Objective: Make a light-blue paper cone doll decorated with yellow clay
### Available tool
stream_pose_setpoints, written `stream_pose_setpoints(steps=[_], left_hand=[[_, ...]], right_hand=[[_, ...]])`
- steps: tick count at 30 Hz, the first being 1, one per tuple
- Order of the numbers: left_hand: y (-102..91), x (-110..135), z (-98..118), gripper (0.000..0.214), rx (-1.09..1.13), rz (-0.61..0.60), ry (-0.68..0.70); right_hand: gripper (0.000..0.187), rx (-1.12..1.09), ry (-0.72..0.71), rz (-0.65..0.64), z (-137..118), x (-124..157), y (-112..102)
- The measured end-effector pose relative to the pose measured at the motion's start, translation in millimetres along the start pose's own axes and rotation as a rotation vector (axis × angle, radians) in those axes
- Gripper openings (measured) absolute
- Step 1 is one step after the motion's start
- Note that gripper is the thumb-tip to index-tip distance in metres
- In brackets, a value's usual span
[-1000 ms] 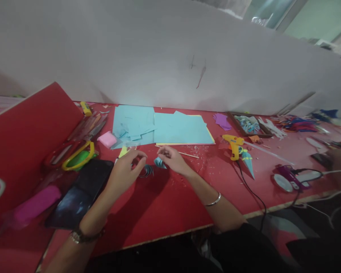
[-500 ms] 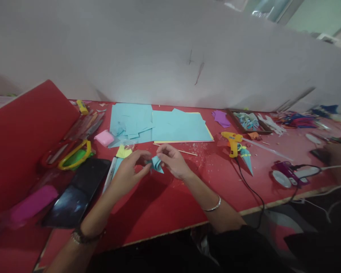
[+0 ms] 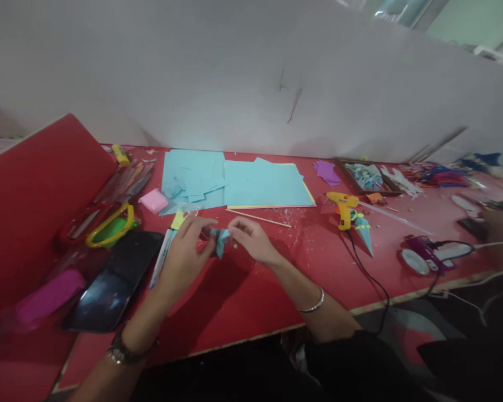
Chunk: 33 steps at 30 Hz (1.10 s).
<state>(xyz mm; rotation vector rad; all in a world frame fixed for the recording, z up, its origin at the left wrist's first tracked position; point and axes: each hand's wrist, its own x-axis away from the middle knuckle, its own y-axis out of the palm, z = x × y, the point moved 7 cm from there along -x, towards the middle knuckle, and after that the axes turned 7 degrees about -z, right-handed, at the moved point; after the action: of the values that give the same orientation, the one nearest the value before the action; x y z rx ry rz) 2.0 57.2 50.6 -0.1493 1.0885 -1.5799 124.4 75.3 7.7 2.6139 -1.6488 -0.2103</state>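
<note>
A small folded piece of light blue paper point(image 3: 221, 241) is held up over the red table, between my two hands. My left hand point(image 3: 189, 243) pinches its left side, and the fingers cover part of it. At the paper's upper right tip, the thumb and fingers of my right hand point(image 3: 251, 239) are closed together. Just beyond both hands a thin wooden stick point(image 3: 260, 218) lies on the table. Beside my left hand are a white marker point(image 3: 162, 257) and a yellow paper piece point(image 3: 178, 219).
Light blue sheets point(image 3: 264, 184) lie along the wall. At the left are a phone point(image 3: 115, 285), yellow-handled scissors point(image 3: 109, 226) and a pink block point(image 3: 153, 200). A yellow glue gun point(image 3: 342, 207) rests at the right, near a blue paper cone point(image 3: 364, 234) and a tray point(image 3: 392, 187).
The folded paper has turned and shifted slightly left with my left hand, so its pointed side now faces my right fingers. My right hand has moved slightly left and down.
</note>
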Motion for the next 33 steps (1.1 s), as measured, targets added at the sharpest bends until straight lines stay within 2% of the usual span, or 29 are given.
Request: stream_pose_setpoints(steps=[5,8,14,22,26,33], left_hand=[[2.0,7,-15,0.014,0.113,0.039,-0.152],[1.8,10,-17,0.010,0.167,0.080,-0.187],[-3.7,11,-11,0.007,0.168,0.139,-0.157],[-2.7,7,-7,0.014,0.218,-0.007,0.005],[-2.5,6,-8,0.014,0.225,-0.019,0.042],[-3.8,5,-5,0.012,0.205,0.006,0.033]], right_hand=[[0.033,-0.002,-0.046,-0.013,-2,0,0],[0.035,-0.030,-0.051,-0.022,-1,0,1],[0.029,-0.051,-0.058,-0.045,1,1,1],[0.026,-0.227,-0.062,-0.056,5,3,-1],[0.027,-0.366,-0.031,-0.050,10,3,0],[0.031,-0.468,-0.004,-0.030,15,1,0]])
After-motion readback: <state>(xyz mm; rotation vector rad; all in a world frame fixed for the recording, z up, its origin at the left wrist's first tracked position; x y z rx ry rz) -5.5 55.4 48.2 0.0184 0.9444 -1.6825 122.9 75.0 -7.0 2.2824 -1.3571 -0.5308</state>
